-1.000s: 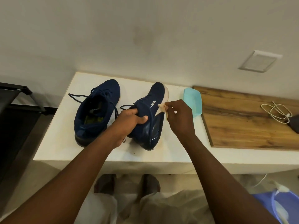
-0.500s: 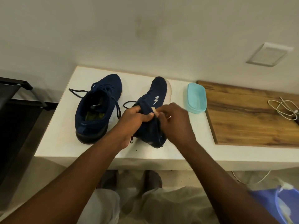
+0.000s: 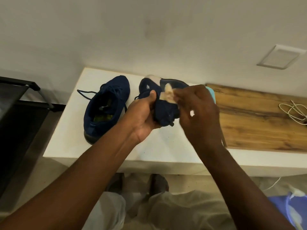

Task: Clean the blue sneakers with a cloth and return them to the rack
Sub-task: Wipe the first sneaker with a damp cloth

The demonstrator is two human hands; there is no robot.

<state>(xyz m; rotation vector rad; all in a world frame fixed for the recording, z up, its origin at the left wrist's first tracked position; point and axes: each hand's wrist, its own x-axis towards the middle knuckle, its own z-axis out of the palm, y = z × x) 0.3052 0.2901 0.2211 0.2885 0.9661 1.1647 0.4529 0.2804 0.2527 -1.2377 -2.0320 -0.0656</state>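
half done at most

a blue sneaker (image 3: pixel 166 112) is gripped by the curled left hand (image 3: pixel 142 117) just above the white ledge (image 3: pixel 69 130); a cloth (image 3: pixel 167 96), pinched in the right hand (image 3: pixel 197 113), is pressed to it. the second sneaker (image 3: pixel 106 105), on the ledge, is judged unwiped. neither is yet returned to the black rack (image 3: pixel 20 97) left of the ledge. a wooden board (image 3: pixel 257 117) on the ledge's right end is no obstacle.

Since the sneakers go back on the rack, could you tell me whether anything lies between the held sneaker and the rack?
Only the other sneaker: it lies on the counter, between the held sneaker in the left hand and the black rack at the left. Nothing else visible blocks that path.
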